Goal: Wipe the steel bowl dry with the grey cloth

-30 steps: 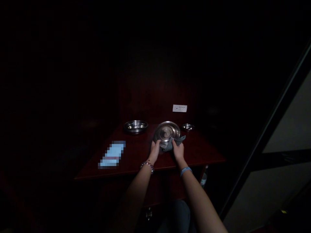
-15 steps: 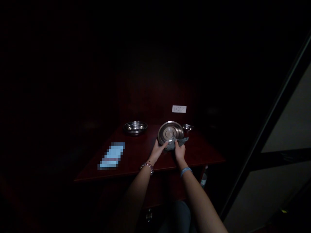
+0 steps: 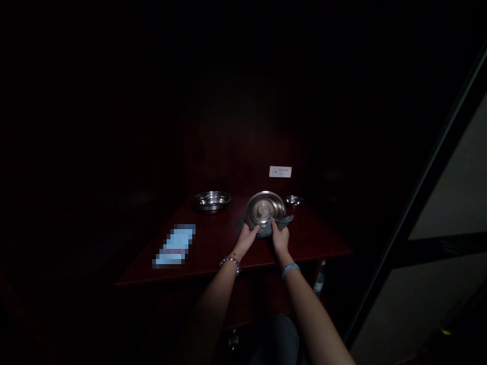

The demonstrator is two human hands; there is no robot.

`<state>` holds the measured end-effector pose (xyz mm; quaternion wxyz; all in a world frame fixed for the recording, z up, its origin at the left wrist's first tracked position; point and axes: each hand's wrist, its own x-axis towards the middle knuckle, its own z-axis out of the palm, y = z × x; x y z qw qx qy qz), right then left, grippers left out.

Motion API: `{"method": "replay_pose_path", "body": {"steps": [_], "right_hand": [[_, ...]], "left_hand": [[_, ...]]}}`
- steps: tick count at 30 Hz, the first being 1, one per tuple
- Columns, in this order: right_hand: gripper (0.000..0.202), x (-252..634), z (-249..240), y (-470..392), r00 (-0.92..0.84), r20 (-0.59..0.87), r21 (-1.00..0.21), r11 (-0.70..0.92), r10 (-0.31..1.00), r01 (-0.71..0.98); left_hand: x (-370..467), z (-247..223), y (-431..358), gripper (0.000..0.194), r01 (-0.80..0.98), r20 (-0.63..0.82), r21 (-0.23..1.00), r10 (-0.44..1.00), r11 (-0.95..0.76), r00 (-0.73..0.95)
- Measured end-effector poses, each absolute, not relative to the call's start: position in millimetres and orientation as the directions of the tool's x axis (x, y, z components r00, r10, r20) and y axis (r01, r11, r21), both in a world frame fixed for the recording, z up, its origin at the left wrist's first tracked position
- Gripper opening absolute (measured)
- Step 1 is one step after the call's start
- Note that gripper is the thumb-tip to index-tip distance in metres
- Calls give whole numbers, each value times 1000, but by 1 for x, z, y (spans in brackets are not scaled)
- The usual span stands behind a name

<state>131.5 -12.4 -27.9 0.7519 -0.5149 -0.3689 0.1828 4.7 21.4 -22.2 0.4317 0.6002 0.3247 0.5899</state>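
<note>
Dark-red desk [image 3: 220, 243], seemingly wooden, with metal bowls [image 3: 212, 201] on it.

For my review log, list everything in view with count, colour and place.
round steel dish: one, silver, tilted in both hands
crumpled cloth: one, grey, dish's lower edge
nested-looking round steel dishes: count unclear, silver, back left
small round steel bowl: one, silver, back right
pixelated rectangle: one, light blue, desk's left
wooden desk: one, dark red, centre
rectangular socket panel: one, white, back wall
clear bottle: one, pale label, below desk
small unclear object: one, clear-looking, below desk
flat panels: two, grey, right
unclear spot: one, yellow, lower right
beaded bracelet: one, multicoloured, left wrist
wristband: one, blue, right wrist
trousered leg: one, grey-blue, below
left hand, right hand: two, bare, centre
</note>
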Motion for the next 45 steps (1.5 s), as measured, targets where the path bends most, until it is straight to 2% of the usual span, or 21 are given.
{"method": "replay_pose_path", "body": {"steps": [10,13,19,26,32,37,45], "right_hand": [[42,130,-24,-13,625,381,-902,422,681,89],[42,132,-27,-12,633,365,-912,400,682,94],[43,135,-32,-9,694,324,-916,397,643,60],[40,134,-32,-8,675,344,-917,389,653,91],[39,131,-31,-8,624,372,-911,398,687,104],[37,131,-29,-10,592,385,-908,406,708,104],[37,130,-28,-11,595,361,-918,387,718,90]], "left_hand": [[-3,-10,14,41,-214,446,862,889,-459,-109],[-1,-10,13,43,-224,433,873,900,-434,-57],[2,-24,20,59,-160,426,901,891,-403,155],[2,-25,22,47,-98,435,899,894,-426,105],[-1,-20,22,35,-187,373,914,927,-360,33],[-2,-21,25,36,-236,340,912,940,-336,-27],[-3,-24,28,38,-179,342,923,939,-341,-26]]}}
